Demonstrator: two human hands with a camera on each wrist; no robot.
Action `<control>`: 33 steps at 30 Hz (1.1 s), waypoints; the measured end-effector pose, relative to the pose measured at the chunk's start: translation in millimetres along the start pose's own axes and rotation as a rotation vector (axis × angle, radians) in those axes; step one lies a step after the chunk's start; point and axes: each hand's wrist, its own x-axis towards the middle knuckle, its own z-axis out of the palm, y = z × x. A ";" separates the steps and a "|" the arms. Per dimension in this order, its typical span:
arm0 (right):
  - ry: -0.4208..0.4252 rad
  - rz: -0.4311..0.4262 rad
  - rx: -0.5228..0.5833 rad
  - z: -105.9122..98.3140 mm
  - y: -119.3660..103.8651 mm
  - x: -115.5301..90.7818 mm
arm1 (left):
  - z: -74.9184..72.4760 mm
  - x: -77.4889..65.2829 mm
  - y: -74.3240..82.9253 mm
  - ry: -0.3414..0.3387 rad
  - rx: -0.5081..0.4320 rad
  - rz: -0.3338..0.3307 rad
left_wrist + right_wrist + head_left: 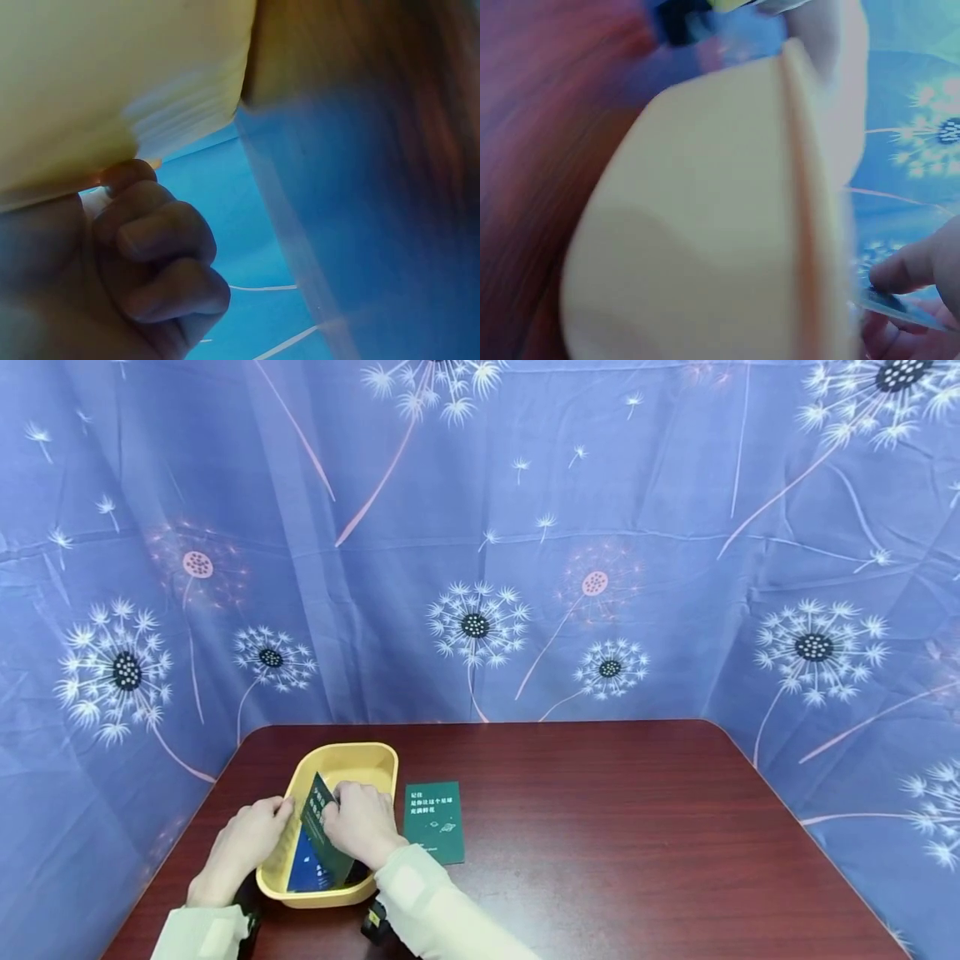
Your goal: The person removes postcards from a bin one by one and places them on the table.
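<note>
A yellow plastic basin (318, 900) stands at the left of the table. My left hand (251, 837) grips its left rim, and the left wrist view shows curled fingers (176, 229) against the basin's edge. Inside the basin, my right hand (363, 822) pinches a dark green card (318, 818) with pale printed writing, held tilted up. A blue card (304, 870) lies below it on the basin's floor, partly covered. From the right wrist, the thumb (907, 268) shows on top of the thin card (904, 309), seen nearly edge-on.
Just right of the basin, another green card (435, 818) with white writing lies flat on the dark red wooden table (600, 827). A blue dandelion-print curtain (525, 527) hangs behind the table and along its sides.
</note>
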 end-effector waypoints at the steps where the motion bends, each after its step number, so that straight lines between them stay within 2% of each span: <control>1: 0.001 0.010 0.018 -2.5 -1.4 -0.5 | -0.2 0.0 0.0 0.002 0.001 0.002; 7: 0.040 0.067 0.127 -22.3 -3.9 -2.9 | -0.9 -0.5 1.2 -0.001 -0.001 -0.004; 11: 0.062 0.111 0.256 -35.2 3.2 -5.6 | -0.3 -1.0 1.3 -0.008 0.001 -0.013; 22: 0.153 0.250 0.520 -59.4 48.0 -16.2 | 0.2 0.1 -0.1 -0.015 -0.002 -0.022; 28: 0.140 0.288 0.583 -69.9 77.4 -26.2 | -0.4 -0.4 0.6 -0.026 -0.010 -0.029; 33: 0.131 0.305 0.571 -80.3 98.3 -31.7 | 0.3 0.2 0.8 -0.024 -0.006 -0.020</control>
